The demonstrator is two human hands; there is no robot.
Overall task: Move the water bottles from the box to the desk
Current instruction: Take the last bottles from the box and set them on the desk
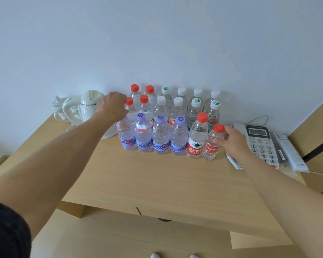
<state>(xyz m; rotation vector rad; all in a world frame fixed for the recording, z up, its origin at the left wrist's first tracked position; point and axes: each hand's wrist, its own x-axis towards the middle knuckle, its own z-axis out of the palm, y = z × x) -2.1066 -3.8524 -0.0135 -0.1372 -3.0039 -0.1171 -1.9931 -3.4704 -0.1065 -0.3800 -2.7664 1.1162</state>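
Observation:
Several water bottles stand in three rows on the wooden desk (157, 179) against the wall. My left hand (113, 106) grips the top of the leftmost front-row bottle (125, 135), a clear one with a purple and blue label; its cap is hidden under my hand. My right hand (231, 139) holds the neck of a small red-capped bottle (212, 144) at the right end of the front row. Beside it stands a taller red-capped bottle (197, 135) with a red label. Three purple-capped bottles (161, 135) fill the middle of the front row.
A white electric kettle (86, 107) stands left of the bottles, close to my left hand. A desk telephone (261, 144) and a remote control (289, 153) lie to the right. An open cardboard box flap (153, 237) shows below the desk's front edge.

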